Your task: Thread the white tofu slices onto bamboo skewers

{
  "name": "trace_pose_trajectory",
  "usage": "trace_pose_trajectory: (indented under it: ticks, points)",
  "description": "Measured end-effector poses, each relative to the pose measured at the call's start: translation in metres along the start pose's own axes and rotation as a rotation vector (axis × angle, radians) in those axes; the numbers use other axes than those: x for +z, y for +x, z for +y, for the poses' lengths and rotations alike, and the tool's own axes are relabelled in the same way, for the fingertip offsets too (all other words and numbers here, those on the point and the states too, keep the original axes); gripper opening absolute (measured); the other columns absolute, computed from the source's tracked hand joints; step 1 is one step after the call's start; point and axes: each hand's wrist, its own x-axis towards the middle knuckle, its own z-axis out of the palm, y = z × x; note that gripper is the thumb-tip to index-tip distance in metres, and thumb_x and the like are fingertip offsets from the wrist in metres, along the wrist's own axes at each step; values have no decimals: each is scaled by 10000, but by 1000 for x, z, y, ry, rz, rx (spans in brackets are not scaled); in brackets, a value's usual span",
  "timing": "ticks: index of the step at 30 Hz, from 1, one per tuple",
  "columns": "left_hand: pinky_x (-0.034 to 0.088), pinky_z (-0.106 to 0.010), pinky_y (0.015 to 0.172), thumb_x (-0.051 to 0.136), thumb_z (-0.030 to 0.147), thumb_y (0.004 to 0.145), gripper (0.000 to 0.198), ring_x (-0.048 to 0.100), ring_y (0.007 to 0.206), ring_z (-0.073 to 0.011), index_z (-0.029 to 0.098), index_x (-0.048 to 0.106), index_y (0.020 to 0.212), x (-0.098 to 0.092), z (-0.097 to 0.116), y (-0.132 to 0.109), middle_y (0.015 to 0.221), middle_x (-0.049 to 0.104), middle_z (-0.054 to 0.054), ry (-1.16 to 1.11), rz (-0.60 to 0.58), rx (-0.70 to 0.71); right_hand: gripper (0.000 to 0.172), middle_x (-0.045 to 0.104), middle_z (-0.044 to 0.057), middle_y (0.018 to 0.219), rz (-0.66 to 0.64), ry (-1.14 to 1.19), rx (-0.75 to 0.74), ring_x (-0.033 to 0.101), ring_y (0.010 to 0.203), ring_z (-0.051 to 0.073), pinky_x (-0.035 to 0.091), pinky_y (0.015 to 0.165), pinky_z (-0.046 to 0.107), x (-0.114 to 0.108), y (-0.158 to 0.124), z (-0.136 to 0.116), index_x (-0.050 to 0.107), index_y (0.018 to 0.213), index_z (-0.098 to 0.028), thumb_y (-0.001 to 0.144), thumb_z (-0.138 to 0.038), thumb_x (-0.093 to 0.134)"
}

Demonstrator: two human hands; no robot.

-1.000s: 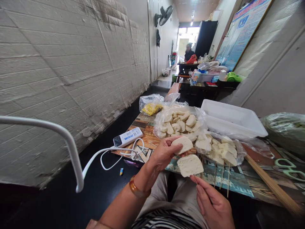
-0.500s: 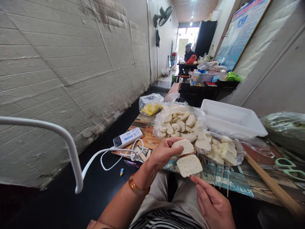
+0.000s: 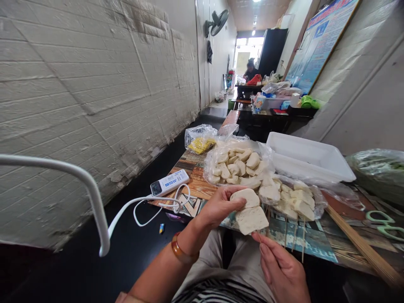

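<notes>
One long table [image 3: 196,182] bears a white tray [image 3: 311,159] and a bag of pale slices [image 3: 237,165]. Over its near edge, the left hand [image 3: 217,207] pinches the upper slice [image 3: 243,196] against the lower slice [image 3: 251,219]. The right hand [image 3: 280,269] pinches the thin skewer [image 3: 258,237] under the lower slice.

Blue label on power strip [image 3: 169,182], wall poster [image 3: 318,42], both unreadable

Narrow room, daylight from a bright doorway [image 3: 248,52] far ahead of the left hand [image 3: 219,206], ceiling lights [image 3: 254,30] above it. Left of the hand a pale brick-pattern wall [image 3: 94,84], stained and flaking low down, black floor [image 3: 135,248] under it. Wall fan [image 3: 217,20] high up ahead. Right of the hand a grey wall [image 3: 372,92] with a blue poster [image 3: 318,42], dark cabinet [image 3: 272,49] beyond
</notes>
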Motion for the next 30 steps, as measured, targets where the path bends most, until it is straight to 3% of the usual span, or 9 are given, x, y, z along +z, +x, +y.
trace_pose_trajectory:
  ticks: [7, 10, 17, 24, 30]
  points:
    - [480, -259, 764, 847, 437, 621, 541, 651, 811, -168, 130, 741, 1054, 2, -2, 2, 932, 745, -111, -238, 67, -56, 363, 447, -64, 389, -47, -122, -85, 359, 337, 82, 325, 341, 196, -6, 4, 2, 785, 1004, -194, 818, -482, 666]
    - [481, -253, 743, 871, 370, 605, 535, 661, 782, -165, 122, 733, 1058, 5, -6, 1, 902, 750, -110, -308, 120, -60, 407, 444, -62, 373, -56, -154, -94, 368, 326, 86, 332, 335, 201, -7, 5, 2, 791, 986, -175, 803, -518, 671]
    - [458, -222, 678, 862, 378, 609, 502, 638, 693, -142, 78, 745, 993, 11, -15, -2, 819, 740, -113, -361, 30, -26, 364, 626, -9, 537, 15, -62, -83, 376, 340, 62, 301, 325, 186, -4, 1, 1, 780, 976, -185, 787, -488, 711]
    - [447, -220, 630, 857, 414, 605, 490, 593, 654, -124, 93, 753, 960, 22, -16, -7, 795, 720, -91, -310, 80, -9, 431, 433, -57, 368, -21, -270, -117, 378, 320, 101, 332, 322, 206, -6, 1, -6, 787, 897, -182, 810, -573, 627]
    - [446, -216, 613, 863, 407, 595, 451, 579, 629, -116, 99, 760, 908, 27, -14, -14, 739, 708, -71, -282, 140, -15, 389, 462, -54, 402, 28, -294, -148, 400, 332, 99, 356, 339, 203, -5, 0, -5, 781, 867, -186, 803, -545, 646]
